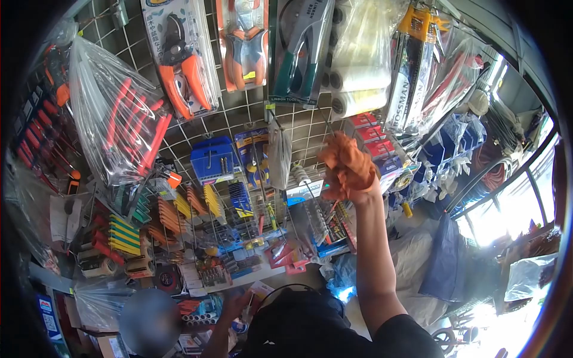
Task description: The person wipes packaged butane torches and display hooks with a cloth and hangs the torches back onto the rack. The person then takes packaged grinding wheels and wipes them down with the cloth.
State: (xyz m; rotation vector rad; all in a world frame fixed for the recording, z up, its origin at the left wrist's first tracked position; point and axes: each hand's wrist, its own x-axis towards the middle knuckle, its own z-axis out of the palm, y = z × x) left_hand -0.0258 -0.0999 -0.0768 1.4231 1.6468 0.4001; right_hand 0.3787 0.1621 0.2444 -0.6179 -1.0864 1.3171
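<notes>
My right arm reaches up toward the wire-grid display. A crumpled orange cloth (348, 164) is bunched around my right hand (358, 188) and hides the fingers. It is close to the red boxes (373, 136) and a hanging clear plastic sleeve (279, 156). My left hand (237, 305) is low in the view, in shadow, beside a small pale packet (261, 290). Whether it grips that packet is too dark to make out.
Pruning shears (184, 77), pliers (245, 53) and bagged red-handled tools (134, 122) hang from the wire grid (236, 110). Wrapped rollers (358, 80) hang at the top. Small blister packs (289, 253) crowd the lower rack. A blurred round shape (149, 322) is at lower left.
</notes>
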